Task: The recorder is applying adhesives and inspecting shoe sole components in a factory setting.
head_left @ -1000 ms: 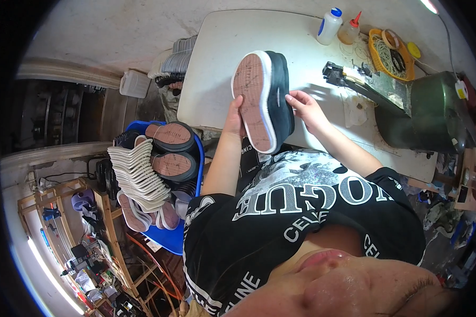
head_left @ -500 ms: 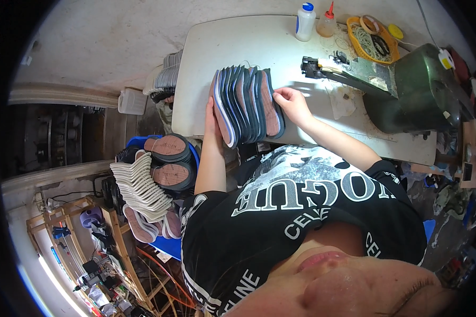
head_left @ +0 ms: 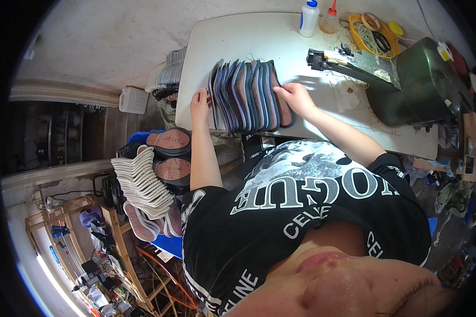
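A row of shoe soles [head_left: 243,98], dark-edged with some brownish faces and bluish rims, stands packed on edge across the near part of the white table [head_left: 206,45]. At its left end, my left hand [head_left: 200,108] is beside the outermost greyish sole, fingers loosely bent and apart; contact with that sole is hard to make out. My right hand [head_left: 297,99] pinches the upper edge of the rightmost sole [head_left: 283,108] between thumb and fingers. That end sole leans outward and shows its brownish face.
A green machine [head_left: 418,84] with a dark arm stands on the table's right. Behind it are a white bottle [head_left: 308,20], a red-tipped squeeze bottle [head_left: 329,21] and a yellow basket [head_left: 362,39] of cords. A blue crate [head_left: 166,245] with stacked soles [head_left: 143,182] sits at my left.
The row has spread wider and shifted slightly away from me. My left hand has moved left and away from me, my right slightly right. A greyish sole now shows at the left end.
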`<state>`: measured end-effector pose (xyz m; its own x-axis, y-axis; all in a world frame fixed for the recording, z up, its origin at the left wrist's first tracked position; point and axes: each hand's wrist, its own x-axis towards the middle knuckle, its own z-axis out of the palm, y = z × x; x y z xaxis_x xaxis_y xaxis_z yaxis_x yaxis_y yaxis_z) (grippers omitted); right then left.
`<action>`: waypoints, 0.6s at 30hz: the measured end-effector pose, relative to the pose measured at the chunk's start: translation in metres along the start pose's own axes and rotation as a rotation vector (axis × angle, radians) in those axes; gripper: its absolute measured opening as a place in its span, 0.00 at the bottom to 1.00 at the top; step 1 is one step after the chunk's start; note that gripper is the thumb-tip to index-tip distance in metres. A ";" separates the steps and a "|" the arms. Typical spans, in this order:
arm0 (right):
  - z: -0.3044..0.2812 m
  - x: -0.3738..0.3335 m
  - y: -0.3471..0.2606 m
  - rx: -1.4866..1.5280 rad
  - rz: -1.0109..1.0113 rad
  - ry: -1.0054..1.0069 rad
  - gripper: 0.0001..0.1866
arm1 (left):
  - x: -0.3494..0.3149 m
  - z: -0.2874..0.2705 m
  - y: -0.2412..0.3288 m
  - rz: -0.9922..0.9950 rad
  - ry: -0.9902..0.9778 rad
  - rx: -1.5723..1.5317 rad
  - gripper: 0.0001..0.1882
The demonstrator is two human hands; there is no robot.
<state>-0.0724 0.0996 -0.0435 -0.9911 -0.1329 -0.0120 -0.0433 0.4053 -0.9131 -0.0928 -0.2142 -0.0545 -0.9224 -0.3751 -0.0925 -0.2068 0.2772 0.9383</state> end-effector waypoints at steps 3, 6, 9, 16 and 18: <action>-0.013 -0.011 -0.009 -0.311 -0.185 0.085 0.18 | -0.003 -0.004 0.004 -0.163 -0.141 -0.145 0.27; -0.031 -0.023 -0.021 -0.487 -0.341 0.126 0.15 | -0.004 -0.002 0.009 -0.156 -0.291 -0.076 0.30; -0.066 -0.038 -0.044 -0.434 -0.390 0.089 0.12 | -0.012 0.004 0.025 -0.129 -0.227 0.105 0.35; -0.148 -0.066 -0.080 0.299 -0.093 -0.163 0.12 | -0.061 0.050 0.091 0.233 -0.288 0.028 0.37; -0.149 -0.068 -0.092 0.446 -0.109 -0.169 0.12 | -0.098 0.078 0.133 0.094 -0.634 -0.437 0.33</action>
<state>-0.0196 0.2058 0.1021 -0.9479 -0.3127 0.0613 -0.0511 -0.0408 -0.9979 -0.0554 -0.0712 0.0536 -0.9673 0.2476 -0.0557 -0.0928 -0.1409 0.9857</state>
